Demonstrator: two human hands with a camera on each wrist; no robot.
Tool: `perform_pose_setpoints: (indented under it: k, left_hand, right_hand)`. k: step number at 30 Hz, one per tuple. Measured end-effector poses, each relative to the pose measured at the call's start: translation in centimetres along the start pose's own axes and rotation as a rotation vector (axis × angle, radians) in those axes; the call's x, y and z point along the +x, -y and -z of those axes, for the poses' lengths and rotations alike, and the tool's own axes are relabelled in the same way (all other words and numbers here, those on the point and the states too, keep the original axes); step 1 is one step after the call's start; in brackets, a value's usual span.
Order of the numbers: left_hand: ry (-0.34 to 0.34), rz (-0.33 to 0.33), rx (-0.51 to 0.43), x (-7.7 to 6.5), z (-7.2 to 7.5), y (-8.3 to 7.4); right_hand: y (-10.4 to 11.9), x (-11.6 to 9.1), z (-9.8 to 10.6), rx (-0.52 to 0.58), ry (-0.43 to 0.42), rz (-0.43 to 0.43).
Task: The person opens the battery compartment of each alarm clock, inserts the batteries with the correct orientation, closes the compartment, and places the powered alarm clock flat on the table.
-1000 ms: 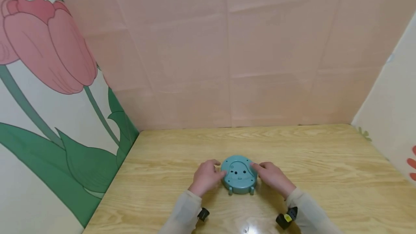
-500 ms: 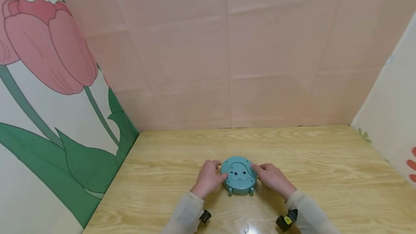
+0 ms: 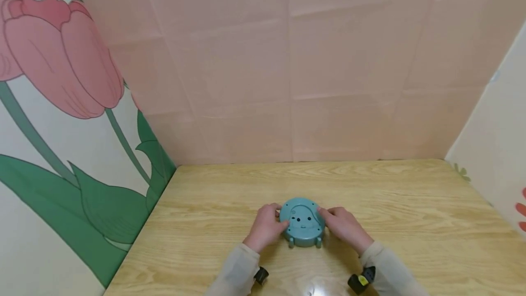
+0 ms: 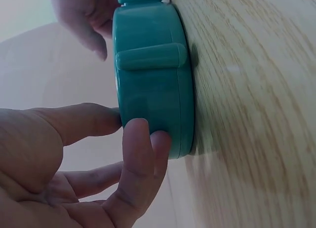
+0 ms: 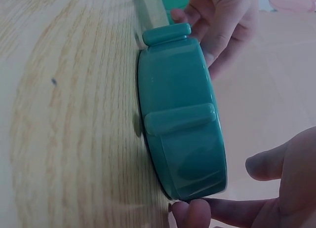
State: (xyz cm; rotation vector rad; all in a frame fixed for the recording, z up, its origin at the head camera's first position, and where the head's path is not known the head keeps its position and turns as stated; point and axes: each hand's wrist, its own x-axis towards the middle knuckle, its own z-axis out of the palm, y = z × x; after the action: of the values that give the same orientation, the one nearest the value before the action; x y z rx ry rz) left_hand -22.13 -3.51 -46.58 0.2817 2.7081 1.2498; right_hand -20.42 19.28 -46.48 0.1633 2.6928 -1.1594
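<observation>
A round teal alarm clock [image 3: 303,236], or something very like one, lies flat on the wooden table with its back up. Two stubby feet stick out from its near side; small dark dots and a curved recess mark the upper face. My left hand [image 3: 267,228] holds its left side, thumb at the upper rim and fingertips on the side wall. From the right, my right hand [image 3: 346,227] has curled fingers against the rim. In the right wrist view its thumb [image 5: 266,165] stands a little off the face. The clock's underside is hidden.
The wood-grain table [image 3: 222,186] runs back to a creased pink sheet [image 3: 287,81]. A wall with a painted tulip [image 3: 61,58] borders the left, a pale wall [image 3: 493,150] the right. Dark wrist cameras [image 3: 261,276] hang under the sleeves.
My left hand has shifted slightly right and its thumb reaches further over the clock's rim. The right hand and the clock have barely moved.
</observation>
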Motion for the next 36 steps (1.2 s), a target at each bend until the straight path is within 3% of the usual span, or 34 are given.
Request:
perform_pose_setpoints:
  k: [14, 28, 36]
  left_hand:
    - [-0.006, -0.009, 0.000, 0.3, -0.2, 0.3]
    - [-0.017, -0.066, -0.015, 0.4, -0.2, 0.6]
    - [0.000, -0.067, -0.154, 0.3, -0.2, 0.7]
  right_hand:
    - [0.0, 0.0, -0.2, 0.094, -0.030, 0.008]
    - [0.3, 0.0, 0.7, 0.045, -0.094, 0.033]
    - [0.7, -0.2, 0.8, 0.086, -0.105, 0.033]
